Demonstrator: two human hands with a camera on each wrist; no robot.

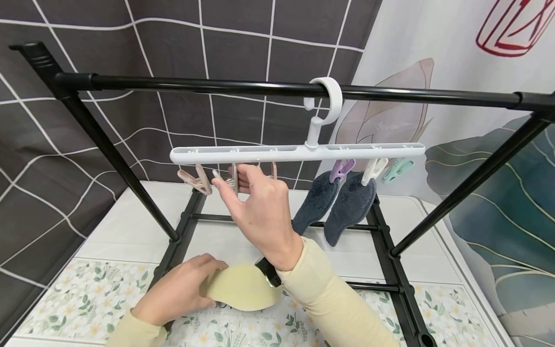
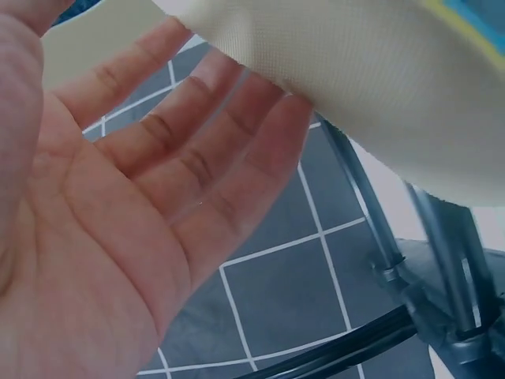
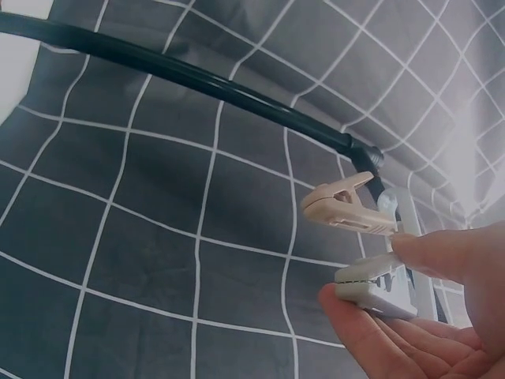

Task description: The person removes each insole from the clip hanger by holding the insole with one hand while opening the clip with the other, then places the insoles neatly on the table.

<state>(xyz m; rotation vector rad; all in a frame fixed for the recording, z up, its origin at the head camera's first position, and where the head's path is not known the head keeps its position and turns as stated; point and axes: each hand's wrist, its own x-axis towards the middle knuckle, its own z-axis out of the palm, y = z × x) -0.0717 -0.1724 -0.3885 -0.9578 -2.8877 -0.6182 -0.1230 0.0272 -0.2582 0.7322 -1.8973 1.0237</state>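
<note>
My left hand (image 1: 179, 289) grips one end of a pale yellow insole (image 1: 243, 289) low in front of the rack. In the left wrist view its fingertips pass behind a beige woven surface. My right hand (image 1: 264, 212) pinches a whitish clothespin (image 3: 375, 284) under the white clip hanger (image 1: 260, 154); its thumb and fingers lie on either side of the clip. A beige clothespin (image 1: 197, 180) hangs just left of that hand. Two dark blue fuzzy insoles (image 1: 351, 207) hang at the right from a purple clothespin (image 1: 342, 169) and a white clothespin (image 1: 375, 171).
The hanger's hook sits over the black top bar (image 1: 217, 86) of the rack. A mint clothespin (image 1: 398, 169) hangs at the far right. Slanted black legs (image 1: 117, 159) frame both sides. Behind is a dark grid-patterned cloth (image 1: 234, 53); below lies a floral surface (image 1: 99, 294).
</note>
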